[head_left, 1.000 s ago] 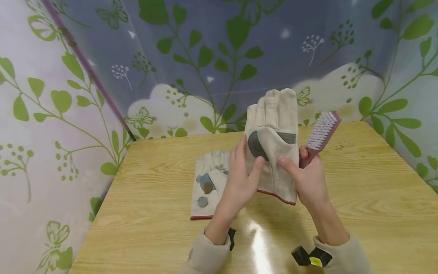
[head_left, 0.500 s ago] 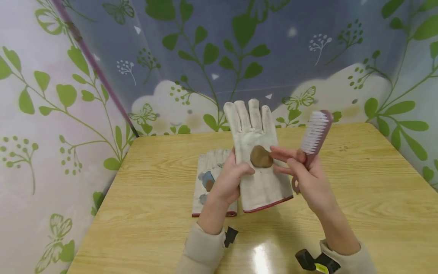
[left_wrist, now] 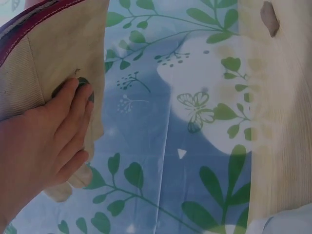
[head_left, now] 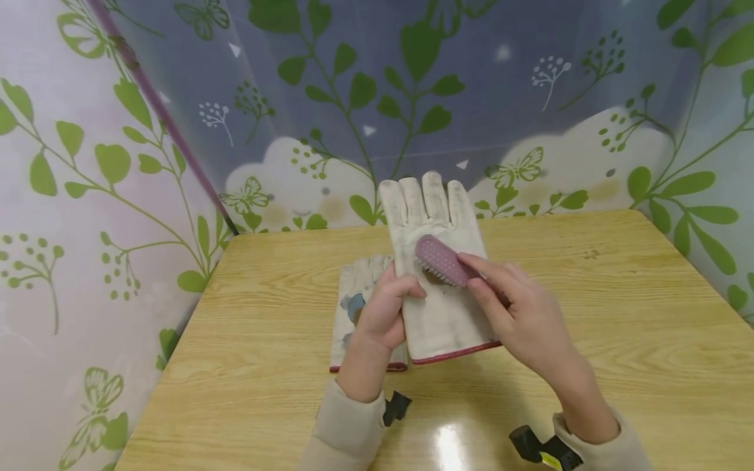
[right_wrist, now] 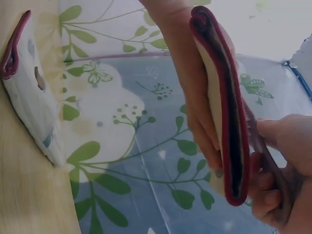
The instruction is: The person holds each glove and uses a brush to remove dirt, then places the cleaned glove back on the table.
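My left hand (head_left: 379, 314) holds up a cream work glove (head_left: 448, 320) with red cuff trim, thumb over the near face and fingers behind. In the left wrist view those fingers spread across the glove's back (left_wrist: 53, 53), over a dark patch. My right hand (head_left: 530, 314) pinches the handle of a pink scrub brush (head_left: 442, 260). White bristles face down against the middle of the glove, covering the brown stain there. The right wrist view looks into the glove's red-edged cuff (right_wrist: 234, 141), with the brush handle (right_wrist: 279, 175) beside it.
A second cream glove (head_left: 343, 350), marked with blue, grey and brown patches, lies on the wooden table (head_left: 247, 327) behind my left wrist. Leaf-patterned cloth walls (head_left: 330, 183) rise along the table's back and left edges.
The glove was turned over, bringing the brown-stained face toward me. My right hand then moved left off the glove's edge, flipping the brush bristles down onto the stain.
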`<state>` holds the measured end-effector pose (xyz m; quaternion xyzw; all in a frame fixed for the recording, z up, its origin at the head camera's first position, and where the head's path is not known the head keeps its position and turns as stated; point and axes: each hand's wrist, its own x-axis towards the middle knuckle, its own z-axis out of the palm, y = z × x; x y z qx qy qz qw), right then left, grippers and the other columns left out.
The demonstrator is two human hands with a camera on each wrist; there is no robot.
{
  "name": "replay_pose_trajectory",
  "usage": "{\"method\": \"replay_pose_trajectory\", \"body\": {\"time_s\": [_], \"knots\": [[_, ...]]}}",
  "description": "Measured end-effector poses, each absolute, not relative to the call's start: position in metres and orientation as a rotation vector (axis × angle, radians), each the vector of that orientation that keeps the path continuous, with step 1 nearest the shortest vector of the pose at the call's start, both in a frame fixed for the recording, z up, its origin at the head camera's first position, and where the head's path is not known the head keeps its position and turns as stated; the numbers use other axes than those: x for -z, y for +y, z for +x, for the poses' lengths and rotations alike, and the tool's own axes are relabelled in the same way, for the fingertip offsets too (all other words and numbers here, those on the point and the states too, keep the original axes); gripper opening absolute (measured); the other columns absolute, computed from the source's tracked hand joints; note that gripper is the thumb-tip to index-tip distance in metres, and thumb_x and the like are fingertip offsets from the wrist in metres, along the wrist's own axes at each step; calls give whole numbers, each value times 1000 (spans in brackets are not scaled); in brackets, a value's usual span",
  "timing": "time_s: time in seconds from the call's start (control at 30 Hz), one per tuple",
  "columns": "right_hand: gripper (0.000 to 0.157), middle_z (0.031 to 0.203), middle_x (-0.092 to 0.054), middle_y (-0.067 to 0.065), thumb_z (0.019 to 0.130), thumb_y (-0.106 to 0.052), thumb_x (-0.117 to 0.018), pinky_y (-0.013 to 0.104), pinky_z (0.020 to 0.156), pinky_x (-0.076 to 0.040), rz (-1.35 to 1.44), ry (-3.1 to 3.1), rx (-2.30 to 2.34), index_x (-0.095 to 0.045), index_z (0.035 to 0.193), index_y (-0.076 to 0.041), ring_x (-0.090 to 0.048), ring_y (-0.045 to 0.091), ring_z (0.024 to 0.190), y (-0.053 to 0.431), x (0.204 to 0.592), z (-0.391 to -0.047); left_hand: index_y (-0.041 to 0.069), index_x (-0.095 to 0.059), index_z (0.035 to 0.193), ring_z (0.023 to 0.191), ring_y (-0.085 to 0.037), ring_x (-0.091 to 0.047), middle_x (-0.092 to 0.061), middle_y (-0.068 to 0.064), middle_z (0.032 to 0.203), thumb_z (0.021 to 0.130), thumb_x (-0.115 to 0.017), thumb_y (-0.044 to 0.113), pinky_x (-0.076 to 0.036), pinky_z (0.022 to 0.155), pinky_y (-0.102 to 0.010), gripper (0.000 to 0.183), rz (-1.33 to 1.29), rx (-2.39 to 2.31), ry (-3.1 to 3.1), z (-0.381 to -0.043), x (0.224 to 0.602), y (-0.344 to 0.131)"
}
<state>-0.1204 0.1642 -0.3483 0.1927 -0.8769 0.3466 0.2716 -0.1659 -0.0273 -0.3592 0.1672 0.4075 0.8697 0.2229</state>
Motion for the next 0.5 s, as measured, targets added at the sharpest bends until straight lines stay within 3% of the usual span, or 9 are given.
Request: {"method": "replay_pose_trajectory", "body": {"time_s": [0.17,0.3,0.5], "knots": [[44,74,-49,-1,83,-8,-69,18,46,-29,538,-2234,-810,-64,125,-19,-33,6,57,164,354,-127,10,-34,137,108,-18,-56,-53,-9,122,69,-36,-9,-47,88,-30,70,495,-2345,1155,-165,358,-29],[43,78,-55,5,80,-6,-72,18,48,-30,458,-2143,-808,-66,121,-16,-36,7,58,172,360,-136,9,-41,128,101,-17,-60,-59,-7,111,68,-36,-10,-49,85,-29,63,497,-2295,1148,-164,357,-30],[39,78,-60,10,80,-5,-72,18,49,-28,357,-2081,-834,-67,119,-12,-37,8,58,184,365,-145,10,-39,130,101,-18,-60,-59,-8,111,70,-37,-11,-49,85,-32,64,459,-2285,1125,-162,355,-31]]}}
